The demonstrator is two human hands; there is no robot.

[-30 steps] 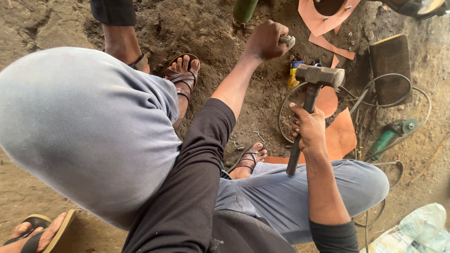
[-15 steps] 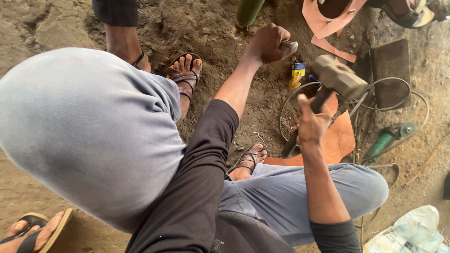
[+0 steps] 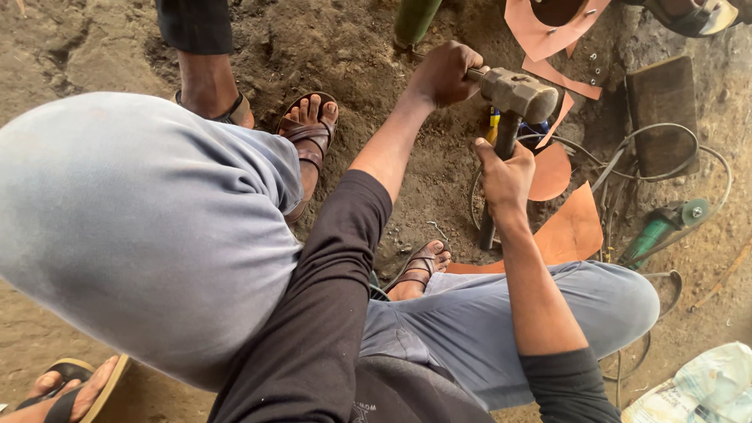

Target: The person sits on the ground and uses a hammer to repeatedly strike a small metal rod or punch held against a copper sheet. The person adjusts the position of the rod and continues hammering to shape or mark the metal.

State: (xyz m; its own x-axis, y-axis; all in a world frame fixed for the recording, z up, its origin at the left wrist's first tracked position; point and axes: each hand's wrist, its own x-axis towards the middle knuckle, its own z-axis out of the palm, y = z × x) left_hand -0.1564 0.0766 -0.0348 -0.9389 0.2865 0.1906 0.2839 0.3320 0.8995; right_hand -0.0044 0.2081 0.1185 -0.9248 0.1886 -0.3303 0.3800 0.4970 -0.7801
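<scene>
Left arm: dark sleeve to the elbow, bare forearm stretched out toward 1 o'clock across the raised grey knee (image 3: 149,227), wrist straight.
Left hand (image 3: 445,74): fist at about 12 o'clock in the frame, knuckles up, fingers clenched round a thin metal rod (image 3: 473,75); only a short stub shows past the fist, at 3 o'clock of it.
Rod vs hammer: stub runs straight to the hammer head (image 3: 518,93); looks touching, contact point hard to make out.
Hammer head: blocky grey steel, lying roughly level, just beside the left fist at its 4 o'clock.
Hammer handle (image 3: 496,180): dark, near upright, drops from the head toward 6 o'clock, lower end sticks out below the right hand.
Right hand (image 3: 505,176): mid-handle, fingers wrapped tight round it, thumb up along the handle toward 12 o'clock.
Right arm: bare forearm comes up from 5 o'clock, dark cuff at the elbow, passes over the grey trouser thigh.
Hands: near each other, right at 5 o'clock of left, head between them.
Ground: dirt floor (image 3: 345,47), no worktop; orange sheet offcuts (image 3: 576,227) at 3 to 4 o'clock of the right hand, more at 1 o'clock.
Far right: green angle grinder (image 3: 662,227) with cable loops, well apart from both hands.
Others: sandalled foot (image 3: 309,133) at 9 o'clock of the left forearm; another person's dark trouser leg at 11 o'clock.
</scene>
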